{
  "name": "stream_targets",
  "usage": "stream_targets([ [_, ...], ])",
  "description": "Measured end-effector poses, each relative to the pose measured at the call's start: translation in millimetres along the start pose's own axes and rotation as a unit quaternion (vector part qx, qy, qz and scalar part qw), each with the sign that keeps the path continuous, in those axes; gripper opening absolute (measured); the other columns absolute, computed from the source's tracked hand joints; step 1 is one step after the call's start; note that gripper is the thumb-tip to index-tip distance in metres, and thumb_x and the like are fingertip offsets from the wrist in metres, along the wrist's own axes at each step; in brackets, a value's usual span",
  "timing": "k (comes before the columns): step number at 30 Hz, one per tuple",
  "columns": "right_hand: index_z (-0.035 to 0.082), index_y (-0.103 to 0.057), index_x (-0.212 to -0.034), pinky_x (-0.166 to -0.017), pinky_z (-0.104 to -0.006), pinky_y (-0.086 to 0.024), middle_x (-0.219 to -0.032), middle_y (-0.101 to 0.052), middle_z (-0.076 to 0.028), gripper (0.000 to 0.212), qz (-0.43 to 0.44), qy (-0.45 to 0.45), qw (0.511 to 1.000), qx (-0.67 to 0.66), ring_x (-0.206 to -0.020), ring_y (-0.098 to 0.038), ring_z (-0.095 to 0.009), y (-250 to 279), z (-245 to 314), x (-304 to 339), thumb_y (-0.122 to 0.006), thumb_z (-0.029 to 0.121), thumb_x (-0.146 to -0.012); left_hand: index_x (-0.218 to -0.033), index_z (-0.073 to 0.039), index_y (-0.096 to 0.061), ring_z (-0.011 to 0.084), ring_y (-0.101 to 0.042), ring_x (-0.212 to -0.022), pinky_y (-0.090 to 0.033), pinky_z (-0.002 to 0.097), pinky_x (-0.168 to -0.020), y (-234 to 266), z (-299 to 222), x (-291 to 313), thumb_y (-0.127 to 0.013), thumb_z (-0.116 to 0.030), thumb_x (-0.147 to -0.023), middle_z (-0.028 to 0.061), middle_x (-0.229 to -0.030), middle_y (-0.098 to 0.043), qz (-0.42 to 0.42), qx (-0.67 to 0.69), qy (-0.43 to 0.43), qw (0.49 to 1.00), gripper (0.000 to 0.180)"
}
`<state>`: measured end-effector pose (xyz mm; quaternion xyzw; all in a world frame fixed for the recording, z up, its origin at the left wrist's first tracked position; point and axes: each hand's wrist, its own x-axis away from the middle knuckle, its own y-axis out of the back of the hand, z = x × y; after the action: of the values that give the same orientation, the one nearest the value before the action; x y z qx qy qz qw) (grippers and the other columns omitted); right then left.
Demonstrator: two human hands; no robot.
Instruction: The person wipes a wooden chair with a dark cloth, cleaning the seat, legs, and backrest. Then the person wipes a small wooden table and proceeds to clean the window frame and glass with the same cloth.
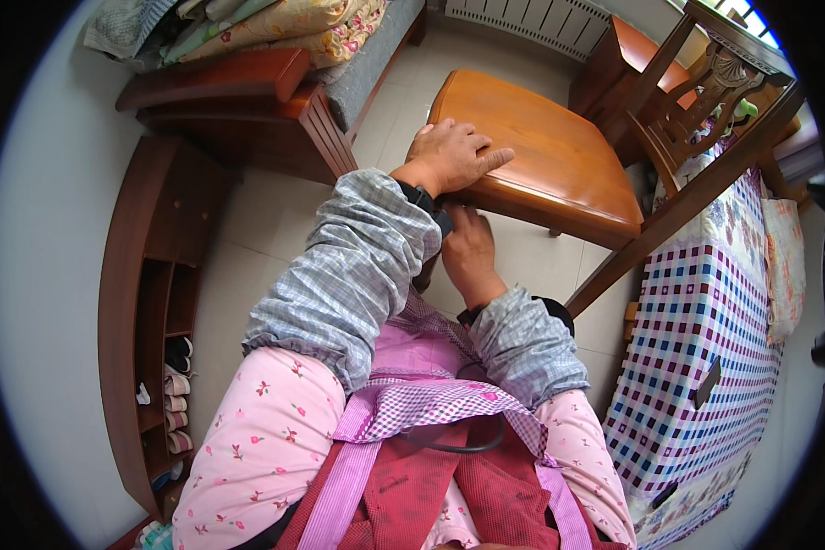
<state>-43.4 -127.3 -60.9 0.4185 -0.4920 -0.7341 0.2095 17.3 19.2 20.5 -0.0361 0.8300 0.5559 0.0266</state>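
A wooden chair (545, 151) with a glossy orange-brown seat and a carved back stands in front of me, its back to the right. My left hand (456, 156) lies palm down on the seat's near left corner, fingers extended and thumb out over the top. Just below the seat's front edge is my right hand (470, 252), its fingers bent inward beside the chair's near left leg. The left wrist partly covers those fingertips, so what they hold, if anything, is hidden. Dark bands circle both wrists, above grey checked sleeve covers (344, 266).
On the left stands a brown shoe cabinet (124, 302) with shoes on its shelves. Behind it, a wooden-framed sofa (238, 119) carries folded bedding. At right is a table with a checked cloth (683, 357). A radiator (527, 23) and a wooden cabinet (605, 78) are at the back.
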Motion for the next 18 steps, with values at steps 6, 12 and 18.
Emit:
stream_targets([
  [6, 0.01, -0.069, -0.12, -0.091, -0.0396, -0.053, -0.107, -0.068, -0.015, 0.046, 0.099, -0.115, 0.937, -0.314, -0.103, -0.067, -0.036, 24, -13, 43, -0.071, -0.001, -0.075, -0.116, -0.017, -0.075, 0.0283, -0.058, -0.121, -0.042, 0.0424, -0.105, 4, 2, 11, -0.038, -0.073, -0.096, 0.0058, -0.119, -0.069, -0.018, 0.05, -0.025, 0.998, 0.071],
  [12, 0.008, -0.062, -0.128, -0.099, -0.0396, -0.05, -0.12, -0.066, -0.015, 0.053, -0.277, -0.172, 0.9, -0.288, -0.113, -0.064, -0.034, 93, -62, -22, -0.066, -0.008, -0.078, -0.118, -0.012, -0.074, 0.0359, -0.067, -0.105, -0.05, 0.0417, -0.092, 9, 7, 14, -0.032, -0.076, -0.097, 0.0165, -0.106, -0.073, -0.048, 0.209, -0.043, 0.976, 0.079],
  [18, 0.008, -0.051, -0.141, -0.102, -0.0447, -0.048, -0.127, -0.058, -0.022, 0.069, -0.129, -0.132, 0.963, -0.196, -0.122, -0.056, -0.042, 79, -50, -83, -0.075, 0.003, -0.077, -0.117, -0.013, -0.072, 0.0327, -0.071, -0.096, -0.053, 0.0397, -0.084, 7, 6, 21, -0.044, -0.082, -0.088, 0.0123, -0.092, -0.075, -0.079, 0.211, 0.011, 0.974, 0.08],
])
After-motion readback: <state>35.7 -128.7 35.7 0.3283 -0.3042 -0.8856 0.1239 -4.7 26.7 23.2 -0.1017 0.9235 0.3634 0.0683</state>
